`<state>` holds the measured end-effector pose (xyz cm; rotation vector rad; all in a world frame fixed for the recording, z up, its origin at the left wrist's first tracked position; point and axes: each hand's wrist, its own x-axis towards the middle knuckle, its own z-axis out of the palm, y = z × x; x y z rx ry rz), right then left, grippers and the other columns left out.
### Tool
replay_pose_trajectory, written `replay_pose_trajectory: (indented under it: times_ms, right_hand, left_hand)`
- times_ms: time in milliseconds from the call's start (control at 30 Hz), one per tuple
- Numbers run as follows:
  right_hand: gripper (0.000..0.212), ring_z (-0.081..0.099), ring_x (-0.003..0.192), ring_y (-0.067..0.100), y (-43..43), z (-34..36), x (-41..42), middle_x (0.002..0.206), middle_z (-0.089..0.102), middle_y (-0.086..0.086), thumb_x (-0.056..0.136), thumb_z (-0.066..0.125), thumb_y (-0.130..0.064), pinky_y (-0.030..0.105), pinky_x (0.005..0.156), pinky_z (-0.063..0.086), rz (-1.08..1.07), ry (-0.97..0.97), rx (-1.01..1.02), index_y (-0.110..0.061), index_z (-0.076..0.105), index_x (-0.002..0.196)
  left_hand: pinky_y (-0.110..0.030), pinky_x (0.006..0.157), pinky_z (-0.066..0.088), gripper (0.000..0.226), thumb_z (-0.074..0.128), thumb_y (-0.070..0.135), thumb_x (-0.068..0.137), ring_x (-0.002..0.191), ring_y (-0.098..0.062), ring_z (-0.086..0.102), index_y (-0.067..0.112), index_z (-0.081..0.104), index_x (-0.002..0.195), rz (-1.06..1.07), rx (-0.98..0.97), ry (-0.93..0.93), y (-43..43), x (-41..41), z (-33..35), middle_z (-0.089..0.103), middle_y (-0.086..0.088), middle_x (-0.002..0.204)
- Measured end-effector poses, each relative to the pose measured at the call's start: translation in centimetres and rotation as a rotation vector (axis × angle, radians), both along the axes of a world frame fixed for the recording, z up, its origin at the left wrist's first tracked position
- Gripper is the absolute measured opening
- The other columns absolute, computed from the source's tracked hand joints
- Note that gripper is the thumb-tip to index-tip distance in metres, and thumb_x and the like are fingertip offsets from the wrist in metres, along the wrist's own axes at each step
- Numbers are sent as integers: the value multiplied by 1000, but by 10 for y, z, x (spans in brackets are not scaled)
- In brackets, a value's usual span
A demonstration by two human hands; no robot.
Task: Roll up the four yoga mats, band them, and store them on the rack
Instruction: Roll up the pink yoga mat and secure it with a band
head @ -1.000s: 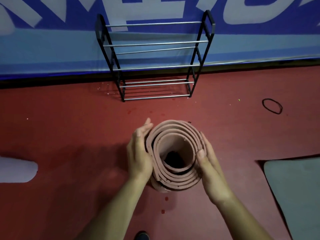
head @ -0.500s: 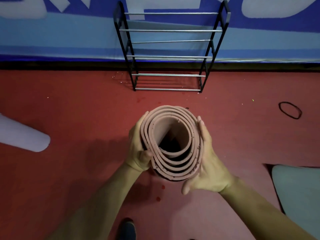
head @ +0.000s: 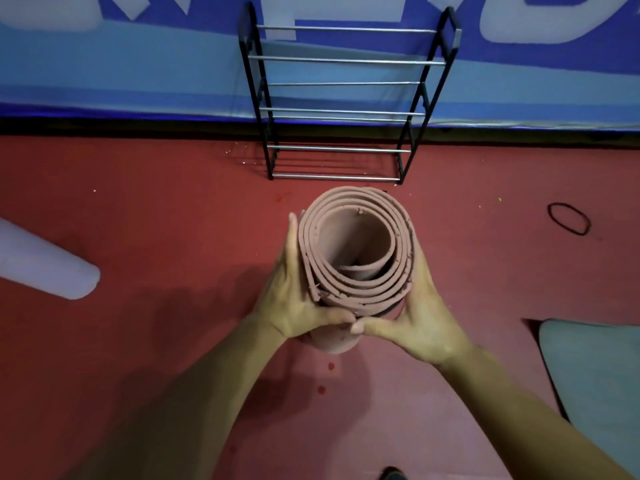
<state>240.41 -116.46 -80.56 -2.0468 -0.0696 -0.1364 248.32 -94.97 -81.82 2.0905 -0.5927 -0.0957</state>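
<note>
Two forearms are recorded, both uncovered as far as the frame edge. The left forearm [head: 207,375] is largely shadowed and little surface detail can be made out. The right forearm [head: 519,403] is better lit. The left grip [head: 294,299] and right grip [head: 422,317] are bare. A short-trimmed nail is noted on the right grip's thumb. One dark shoe [head: 391,474] is seen at the near edge of the floor, rounded toe only, the rest cut off.
</note>
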Motion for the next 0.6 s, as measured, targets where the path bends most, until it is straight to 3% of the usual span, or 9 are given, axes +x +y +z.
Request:
replay_pose_trajectory:
  times_ms: [67, 133, 267, 333, 400, 467, 600]
  right_hand:
    - [140, 24, 154, 15, 4, 3, 2, 165, 25, -11, 57, 95, -62, 40, 122, 30, -40, 7, -9, -28, 9, 163]
    - [137, 26, 153, 15, 2, 0, 2, 165, 26, -12, 58, 96, -60, 34, 123, 30, -32, -39, -36, -30, 12, 162]
    - [128, 30, 152, 18, -2, -7, 10, 160, 33, -10, 59, 93, -64, 50, 120, 34, 1, -40, -84, -32, 21, 160]
    - [128, 26, 153, 18, -6, -12, 9, 161, 32, -11, 60, 93, -64, 50, 121, 32, 5, -34, -77, -34, 20, 160]
    - [134, 22, 154, 11, -9, -12, 6, 164, 24, -15, 59, 94, -61, 33, 123, 30, -8, -69, -12, -41, 9, 160]
    - [132, 25, 151, 0, -7, -11, 5, 162, 24, -25, 61, 95, -57, 12, 115, 29, -23, -93, 86, -47, 4, 157]
    - [94, 52, 123, -16, -4, -20, 10, 131, 53, -42, 60, 92, -60, 1, 90, 42, -18, -59, 180, -50, 36, 135]
  left_hand:
    - [-36, 123, 18, 158, 55, 102, 41, 154, -22, 15, 26, -22, 156, 20, 74, 43, -1, -3, 2, 8, 1, 165]
    - [-35, 123, 15, 162, 53, 101, 38, 153, -21, 13, 13, -10, 159, 1, 159, -5, -1, -2, 3, 6, 0, 167]
    - [-36, 121, 21, 150, 52, 103, 41, 146, -13, 21, 19, 13, 159, 54, 188, -91, 3, 5, 4, 25, 3, 160]
    - [-39, 120, 25, 139, 56, 101, 44, 140, -10, 28, 23, 24, 154, 44, 188, -97, 4, 6, 2, 37, 5, 150]
    - [-43, 119, 27, 130, 59, 97, 46, 138, -7, 33, 26, 30, 151, 22, 215, -98, 2, 6, 0, 43, 9, 143]
    - [-44, 118, 28, 126, 64, 91, 48, 138, -5, 33, 28, 29, 151, 32, 222, -119, -1, 9, -4, 42, 14, 143]
    - [-45, 120, 28, 137, 76, 81, 48, 150, -18, 26, 32, 9, 158, 77, 45, -118, -9, 15, -14, 25, 10, 162]
